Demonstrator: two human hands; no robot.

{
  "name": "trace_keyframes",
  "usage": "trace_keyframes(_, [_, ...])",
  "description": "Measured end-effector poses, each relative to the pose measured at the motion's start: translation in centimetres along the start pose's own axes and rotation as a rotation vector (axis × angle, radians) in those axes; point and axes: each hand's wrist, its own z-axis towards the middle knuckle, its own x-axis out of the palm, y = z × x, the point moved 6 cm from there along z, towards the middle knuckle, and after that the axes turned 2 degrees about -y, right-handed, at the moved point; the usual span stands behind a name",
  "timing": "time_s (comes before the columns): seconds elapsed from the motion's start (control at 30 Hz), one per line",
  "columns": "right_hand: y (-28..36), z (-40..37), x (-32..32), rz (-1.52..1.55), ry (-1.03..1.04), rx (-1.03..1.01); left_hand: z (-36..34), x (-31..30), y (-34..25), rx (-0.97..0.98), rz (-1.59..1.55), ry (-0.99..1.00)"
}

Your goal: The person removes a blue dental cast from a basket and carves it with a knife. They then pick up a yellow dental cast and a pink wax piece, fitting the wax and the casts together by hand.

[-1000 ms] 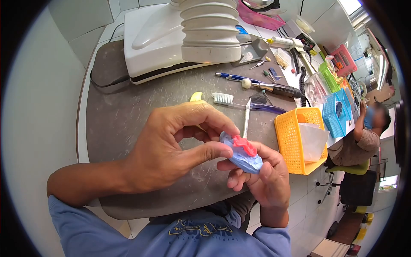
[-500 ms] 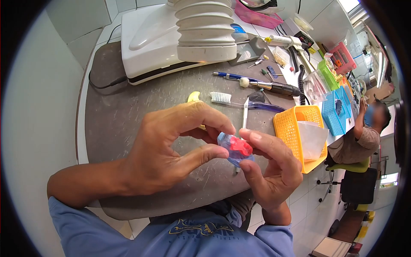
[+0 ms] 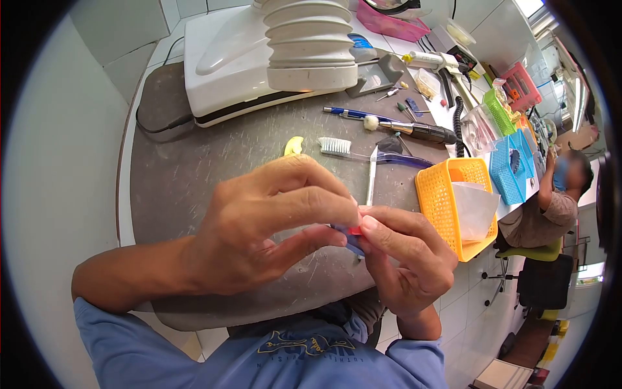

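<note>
Both hands meet over the front of the grey work mat (image 3: 194, 175). Between their fingertips is a small blue piece with a red part (image 3: 354, 232), mostly covered by the fingers. My left hand (image 3: 278, 223) comes from the left, its fingers curled round the piece's near side. My right hand (image 3: 411, 256) pinches the piece from the right. Just behind the hands lie a yellow piece (image 3: 293, 146), a white-bristled brush (image 3: 335, 146) and a thin white tool (image 3: 372, 178).
A white machine (image 3: 240, 71) and a ribbed hose (image 3: 311, 45) stand at the back. A rotary handpiece (image 3: 424, 133) and blue pen (image 3: 353, 113) lie behind the brush. Yellow basket (image 3: 437, 194) and blue baskets (image 3: 499, 168) are right. A seated person (image 3: 551, 211) is farther right.
My left fingers have closed over the blue and red piece, hiding most of it. My right fingertips have drawn nearer to the left ones.
</note>
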Motion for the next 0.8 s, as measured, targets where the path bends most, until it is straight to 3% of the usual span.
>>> trace_keyframes(0.43, [-0.4, -0.2, 0.0, 0.081, -0.041, 0.020, -0.1, 0.0, -0.2, 0.126, 0.157, -0.010])
trace_keyframes(0.5, [-2.1, -0.8, 0.4, 0.533, -0.150, 0.396, 0.0, -0.1, -0.1, 0.134, 0.146, -0.009])
trace_keyframes(0.53, [-2.2, -0.7, -0.2, 0.532, -0.158, 0.398, 0.0, -0.2, -0.1, 0.139, 0.135, -0.014])
trace_keyframes(0.6, [-3.6, -1.0, 0.2, 0.658, 0.043, 0.682, 0.0, -0.2, 0.1, 0.147, 0.125, -0.006])
trace_keyframes(0.8, [-3.4, -1.1, 0.7, 0.853, 0.143, 0.832, 0.1, -0.3, 0.0, 0.180, 0.131, -0.008])
